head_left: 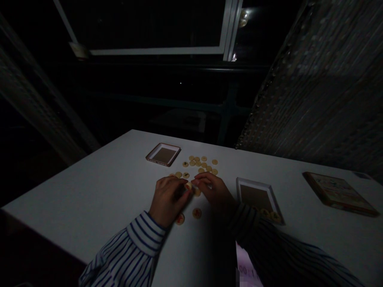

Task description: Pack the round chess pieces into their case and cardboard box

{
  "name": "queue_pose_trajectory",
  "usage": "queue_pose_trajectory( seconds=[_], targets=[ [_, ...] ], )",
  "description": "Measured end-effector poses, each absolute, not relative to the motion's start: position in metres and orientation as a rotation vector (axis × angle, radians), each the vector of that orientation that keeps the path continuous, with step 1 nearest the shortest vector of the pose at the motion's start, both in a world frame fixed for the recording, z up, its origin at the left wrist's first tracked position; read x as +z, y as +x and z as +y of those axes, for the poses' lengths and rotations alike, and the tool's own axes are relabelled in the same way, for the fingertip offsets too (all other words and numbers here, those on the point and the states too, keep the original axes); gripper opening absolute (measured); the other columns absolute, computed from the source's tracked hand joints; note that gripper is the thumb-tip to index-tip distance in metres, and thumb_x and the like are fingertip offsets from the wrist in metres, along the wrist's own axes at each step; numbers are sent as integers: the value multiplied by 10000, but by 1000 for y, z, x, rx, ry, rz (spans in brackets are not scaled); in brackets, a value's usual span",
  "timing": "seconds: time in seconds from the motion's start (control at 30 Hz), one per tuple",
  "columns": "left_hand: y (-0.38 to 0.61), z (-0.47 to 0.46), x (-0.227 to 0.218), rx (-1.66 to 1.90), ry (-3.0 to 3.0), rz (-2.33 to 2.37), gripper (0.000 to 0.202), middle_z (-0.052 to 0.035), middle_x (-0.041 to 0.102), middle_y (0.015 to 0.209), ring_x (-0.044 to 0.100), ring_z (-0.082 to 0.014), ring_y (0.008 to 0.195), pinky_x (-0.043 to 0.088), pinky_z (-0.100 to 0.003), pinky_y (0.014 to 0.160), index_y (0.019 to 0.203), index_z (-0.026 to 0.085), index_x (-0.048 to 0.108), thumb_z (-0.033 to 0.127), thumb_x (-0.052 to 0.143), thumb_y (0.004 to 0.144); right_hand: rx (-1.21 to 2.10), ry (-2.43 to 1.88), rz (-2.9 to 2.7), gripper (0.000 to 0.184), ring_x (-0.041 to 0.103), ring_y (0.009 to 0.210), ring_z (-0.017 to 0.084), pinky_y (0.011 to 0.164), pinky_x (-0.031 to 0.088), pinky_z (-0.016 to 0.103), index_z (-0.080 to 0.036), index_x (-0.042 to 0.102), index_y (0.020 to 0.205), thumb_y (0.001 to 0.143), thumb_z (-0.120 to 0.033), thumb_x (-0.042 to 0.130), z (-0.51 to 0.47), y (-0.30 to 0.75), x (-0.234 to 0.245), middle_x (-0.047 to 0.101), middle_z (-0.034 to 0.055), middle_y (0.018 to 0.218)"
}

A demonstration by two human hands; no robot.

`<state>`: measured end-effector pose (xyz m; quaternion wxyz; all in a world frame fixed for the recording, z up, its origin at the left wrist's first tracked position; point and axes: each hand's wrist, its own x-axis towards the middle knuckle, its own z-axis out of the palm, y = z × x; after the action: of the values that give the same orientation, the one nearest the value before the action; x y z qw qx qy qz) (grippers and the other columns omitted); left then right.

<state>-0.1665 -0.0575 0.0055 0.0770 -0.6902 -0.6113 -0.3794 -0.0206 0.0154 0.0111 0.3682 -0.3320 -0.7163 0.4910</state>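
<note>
Several round tan game discs (201, 163) with dark and red markings lie scattered on the white table (98, 191). My left hand (168, 197) and my right hand (213, 191) meet over them, fingers curled and pinching together at one disc (188, 185) between the fingertips. Which hand actually holds it is hard to tell in the dim light. Two more discs (196, 213) with red marks lie near my wrists. Both sleeves are striped.
A shallow open box tray (163, 154) sits at the back left of the discs. A second tray (257, 196) at my right holds a few discs. A flat printed box lid (339, 193) lies far right. Dark window and curtains stand behind.
</note>
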Motion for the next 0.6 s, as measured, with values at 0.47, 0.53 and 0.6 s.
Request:
queue_pose_trajectory(
  seconds=[0.47, 0.53, 0.6],
  targets=[
    [-169, -25, 17, -747, -2266, -1979, 249, -53, 635, 874, 542, -200, 841, 386, -346, 774, 952, 209, 612, 285, 477, 757, 689, -970, -1982, 142, 572, 819, 169, 745, 427, 300, -187, 576, 812, 786, -245, 448, 28, -9, 14, 634, 40, 840],
    [-171, -26, 11, -736, -2288, -1955, 249, -54, 633, 860, 538, -196, 829, 386, -344, 767, 954, 213, 615, 282, 478, 757, 621, -945, -2020, 138, 565, 822, 170, 753, 422, 303, -190, 574, 814, 786, -237, 447, 29, -8, 14, 633, 37, 838],
    [-173, -27, 7, -733, -2295, -1937, 243, -54, 628, 874, 528, -197, 840, 383, -343, 771, 949, 217, 616, 282, 480, 758, 569, -925, -2068, 134, 557, 824, 171, 759, 418, 308, -190, 574, 821, 782, -221, 449, 31, -8, 12, 631, 39, 845]
  ],
)
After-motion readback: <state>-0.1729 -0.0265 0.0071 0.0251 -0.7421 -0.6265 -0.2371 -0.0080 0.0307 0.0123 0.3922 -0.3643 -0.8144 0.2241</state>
